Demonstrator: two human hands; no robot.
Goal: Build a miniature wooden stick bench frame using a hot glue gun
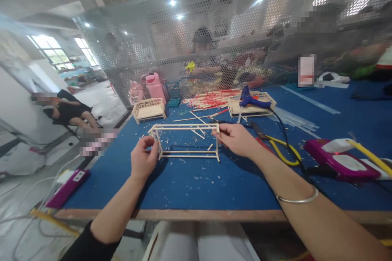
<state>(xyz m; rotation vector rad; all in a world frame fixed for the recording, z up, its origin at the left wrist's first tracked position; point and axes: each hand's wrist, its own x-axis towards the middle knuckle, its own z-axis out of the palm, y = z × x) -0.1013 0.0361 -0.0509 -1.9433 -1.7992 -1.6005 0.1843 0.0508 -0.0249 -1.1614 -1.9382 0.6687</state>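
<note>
A small open frame of thin pale wooden sticks stands on the blue tabletop in front of me. My left hand is closed on its left end, thumb and fingers around the upright there. At the top right corner, my right hand pinches the frame. Behind it lie loose sticks, many with red ends, and a finished-looking miniature wooden bench. A blue glue gun rests on another small stick frame at the back right.
Yellow-handled pliers lie right of my right hand, near a purple power strip with plugs and cables. Another purple power strip is at the left table edge. Clear glue sticks lie farther right. A perforated screen stands behind; people are beyond it.
</note>
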